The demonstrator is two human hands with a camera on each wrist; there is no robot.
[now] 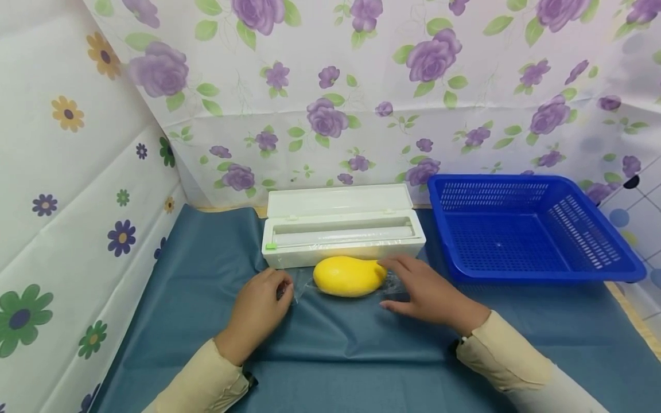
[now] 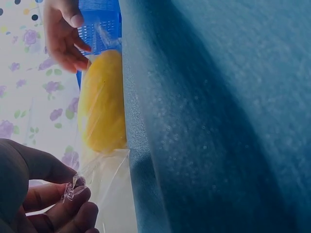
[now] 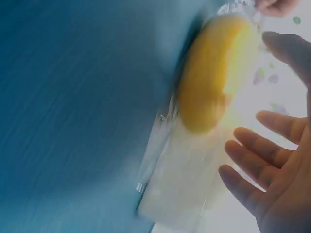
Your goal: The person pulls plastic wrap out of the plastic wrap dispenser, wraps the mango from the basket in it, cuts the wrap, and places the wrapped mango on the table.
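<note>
A yellow mango-shaped fruit (image 1: 347, 277) lies on its side on the blue-green cloth, with clear plastic film around it. At its left end, my left hand (image 1: 260, 305) pinches a gathered, crumpled end of the film (image 2: 74, 188) between thumb and fingers, as the left wrist view shows. My right hand (image 1: 427, 293) is beside the fruit's right end, fingers spread and slightly bent, holding nothing. In the right wrist view its fingers (image 3: 265, 150) are apart from one another, and loose film trails from that end of the fruit.
Just behind the fruit stands a white cling film box (image 1: 343, 252), its lid raised, with a film roll (image 1: 343, 235) inside. A blue plastic basket (image 1: 547, 274) sits at the back right. Floral sheets (image 1: 289, 149) hang behind and at the left.
</note>
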